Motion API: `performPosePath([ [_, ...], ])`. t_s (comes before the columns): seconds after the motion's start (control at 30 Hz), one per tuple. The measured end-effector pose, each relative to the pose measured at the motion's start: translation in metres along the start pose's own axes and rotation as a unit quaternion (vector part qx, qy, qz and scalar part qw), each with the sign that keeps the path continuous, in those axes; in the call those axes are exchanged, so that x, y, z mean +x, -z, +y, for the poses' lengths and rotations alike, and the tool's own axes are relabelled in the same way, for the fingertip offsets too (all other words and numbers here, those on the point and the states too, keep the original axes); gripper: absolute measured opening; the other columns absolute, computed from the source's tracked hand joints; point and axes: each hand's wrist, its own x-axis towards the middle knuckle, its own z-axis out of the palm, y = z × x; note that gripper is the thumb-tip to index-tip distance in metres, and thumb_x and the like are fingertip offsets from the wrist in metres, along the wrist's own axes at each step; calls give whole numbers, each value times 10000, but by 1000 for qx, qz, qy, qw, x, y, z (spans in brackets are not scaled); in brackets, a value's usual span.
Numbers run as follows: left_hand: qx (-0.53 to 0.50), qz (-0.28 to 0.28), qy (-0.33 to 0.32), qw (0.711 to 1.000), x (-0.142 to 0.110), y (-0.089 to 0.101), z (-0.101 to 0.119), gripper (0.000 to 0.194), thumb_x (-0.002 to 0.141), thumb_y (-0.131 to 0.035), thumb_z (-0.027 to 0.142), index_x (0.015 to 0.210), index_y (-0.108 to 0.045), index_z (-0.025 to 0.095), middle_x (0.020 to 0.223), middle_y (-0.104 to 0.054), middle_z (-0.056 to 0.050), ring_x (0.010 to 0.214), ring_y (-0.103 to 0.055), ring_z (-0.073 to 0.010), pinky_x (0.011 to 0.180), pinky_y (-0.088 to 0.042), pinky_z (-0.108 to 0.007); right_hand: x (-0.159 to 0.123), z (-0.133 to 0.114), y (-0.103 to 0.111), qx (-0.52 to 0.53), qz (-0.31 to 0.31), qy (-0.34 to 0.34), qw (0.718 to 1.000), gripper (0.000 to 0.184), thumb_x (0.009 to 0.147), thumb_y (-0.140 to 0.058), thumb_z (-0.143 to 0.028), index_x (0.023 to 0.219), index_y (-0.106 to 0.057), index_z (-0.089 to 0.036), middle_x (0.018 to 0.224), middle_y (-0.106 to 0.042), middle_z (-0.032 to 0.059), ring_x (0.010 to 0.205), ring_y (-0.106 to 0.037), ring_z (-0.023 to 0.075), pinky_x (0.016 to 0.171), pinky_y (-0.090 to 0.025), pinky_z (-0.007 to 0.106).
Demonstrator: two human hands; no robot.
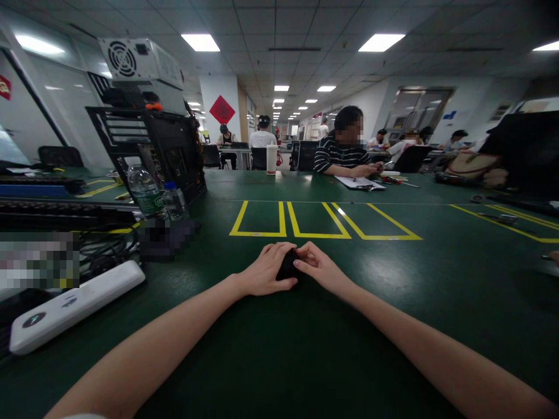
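In the head view, a small rounded black object (287, 265) rests on the dark green tabletop (279, 349), directly in front of me. Its exact kind cannot be made out, since my fingers cover much of it. My left hand (267, 271) curves around its left side, fingers over the far edge and thumb along the near edge. On the right side, my right hand (322, 267) grips it between thumb and bent fingers. Both hands are closed on the same object, just short of the yellow tape outlines (322, 235).
To the left lie a white power strip (78, 305), tangled cables, water bottles (146, 189) and an open computer case (151, 145) with power supplies stacked on it. Across the table stand a white cup (271, 158) and a clipboard (358, 183) before a seated person in a striped top (338, 154).
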Motion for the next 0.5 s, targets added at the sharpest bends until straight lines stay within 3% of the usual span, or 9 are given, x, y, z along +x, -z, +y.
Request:
performPosePath([
  [0.2, -4, 5, 3, 1000, 1, -3, -3, 651, 714, -544, 327, 1239, -173, 227, 1204, -379, -80, 1123, -360, -236, 976, -219, -427, -1, -3, -1, -22, 9, -16, 1000, 244, 759, -511, -279, 983, -442, -212, 989, -501, 27, 964, -503, 165, 866, -410, 382],
  [0.5, 3, 6, 3, 1000, 0, -4, -4, 641, 714, -543, 316, 1231, -177, 219, 1203, -378, -89, 1124, -362, -237, 972, -223, -424, 1, 3, 0, 0, -13, 36, 999, 226, 715, -570, -259, 891, -433, -219, 918, -502, -3, 936, -521, 154, 851, -419, 352],
])
